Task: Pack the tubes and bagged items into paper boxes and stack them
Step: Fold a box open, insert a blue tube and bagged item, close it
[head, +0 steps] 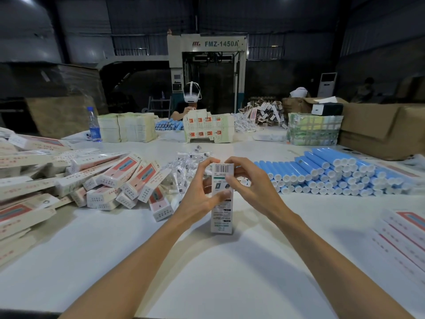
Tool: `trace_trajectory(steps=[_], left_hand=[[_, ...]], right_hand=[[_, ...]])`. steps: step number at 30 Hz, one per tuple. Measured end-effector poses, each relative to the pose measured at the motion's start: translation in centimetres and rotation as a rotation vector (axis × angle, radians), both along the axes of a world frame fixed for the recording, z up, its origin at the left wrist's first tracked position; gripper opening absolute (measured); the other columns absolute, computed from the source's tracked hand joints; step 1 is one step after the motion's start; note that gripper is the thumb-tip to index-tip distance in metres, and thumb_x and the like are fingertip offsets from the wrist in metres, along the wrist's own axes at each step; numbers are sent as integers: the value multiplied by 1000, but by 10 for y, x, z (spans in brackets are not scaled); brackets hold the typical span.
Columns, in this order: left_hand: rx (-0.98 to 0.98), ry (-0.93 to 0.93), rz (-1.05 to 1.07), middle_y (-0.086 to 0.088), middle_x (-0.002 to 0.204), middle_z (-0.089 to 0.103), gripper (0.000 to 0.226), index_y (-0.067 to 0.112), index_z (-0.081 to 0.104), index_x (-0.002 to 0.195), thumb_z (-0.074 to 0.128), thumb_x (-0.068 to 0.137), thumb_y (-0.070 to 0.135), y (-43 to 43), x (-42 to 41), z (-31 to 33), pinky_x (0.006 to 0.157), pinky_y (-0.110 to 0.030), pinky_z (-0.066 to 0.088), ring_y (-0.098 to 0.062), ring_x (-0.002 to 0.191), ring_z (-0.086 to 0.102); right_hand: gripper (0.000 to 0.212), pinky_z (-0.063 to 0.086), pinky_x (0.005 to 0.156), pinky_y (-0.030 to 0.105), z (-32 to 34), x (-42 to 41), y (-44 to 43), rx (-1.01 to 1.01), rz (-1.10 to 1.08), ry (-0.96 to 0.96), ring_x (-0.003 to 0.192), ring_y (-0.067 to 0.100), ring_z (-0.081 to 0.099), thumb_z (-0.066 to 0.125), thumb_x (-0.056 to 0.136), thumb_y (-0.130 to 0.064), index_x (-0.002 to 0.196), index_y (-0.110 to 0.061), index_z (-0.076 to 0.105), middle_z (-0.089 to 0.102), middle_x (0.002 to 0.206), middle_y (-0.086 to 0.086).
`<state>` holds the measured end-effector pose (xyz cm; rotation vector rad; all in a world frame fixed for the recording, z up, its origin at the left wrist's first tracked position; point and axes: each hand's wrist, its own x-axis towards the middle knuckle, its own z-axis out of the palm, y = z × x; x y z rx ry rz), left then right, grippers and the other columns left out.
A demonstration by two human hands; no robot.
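One paper box [222, 212] stands upright at the near middle of the table [207, 272], its lower end on the surface. The left hand [200, 187] grips its left side and the right hand [250, 185] pinches near its top, probably closing the flap. Many seemingly filled boxes [128, 183] lie heaped at left, too jumbled to count, so a good share looks done. Plenty remains: dozens of blue tubes [333, 176] stacked at right, a heap of small bagged items [186, 162] just beyond the hands, and flat unfolded boxes [404, 231] at near right.
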<state>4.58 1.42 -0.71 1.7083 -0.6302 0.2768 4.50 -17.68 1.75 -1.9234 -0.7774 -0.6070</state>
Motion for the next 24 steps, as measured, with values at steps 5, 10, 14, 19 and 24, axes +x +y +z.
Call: trace_trajectory(steps=[5, 10, 14, 19, 24], left_hand=[[25, 3, -13, 3, 117, 78, 75, 42, 35, 147, 83, 93, 21, 0, 2, -1, 92, -41, 58, -19, 113, 75], [75, 2, -21, 10, 119, 77, 81, 44, 31, 152, 84, 92, 29, -1, 4, -1, 90, -40, 57, -12, 112, 75], [72, 12, -12, 13, 118, 77, 81, 48, 32, 149, 85, 92, 29, 0, 6, -3, 89, -34, 56, -10, 112, 74], [57, 47, 12, 18, 121, 76, 80, 54, 34, 145, 86, 91, 27, 3, 4, -3, 89, -30, 54, -4, 115, 72], [75, 30, 10, 15, 123, 75, 81, 49, 31, 150, 84, 93, 30, 2, 3, -3, 94, -37, 55, -7, 117, 71]], right_hand=[[17, 62, 83, 35, 8, 1, -3, 210, 71, 175, 100, 20, 75, 56, 109, -33, 122, -24, 61, 75, 107, -2], [25, 61, 77, 35, 35, 9, -2, 351, 11, 278, 88, 23, 75, 52, 110, -33, 128, -21, 65, 74, 101, 11], [24, 63, 84, 46, 49, 16, -2, 47, -59, 129, 99, 24, 74, 57, 106, -8, 125, -7, 73, 75, 117, 6], [25, 62, 93, 36, 41, 15, -7, -39, -7, 77, 108, 13, 74, 66, 102, -10, 124, -10, 77, 79, 114, -1], [25, 61, 92, 34, 35, 9, -6, 198, 154, 292, 106, 22, 76, 64, 105, -26, 118, -12, 79, 81, 109, 3]])
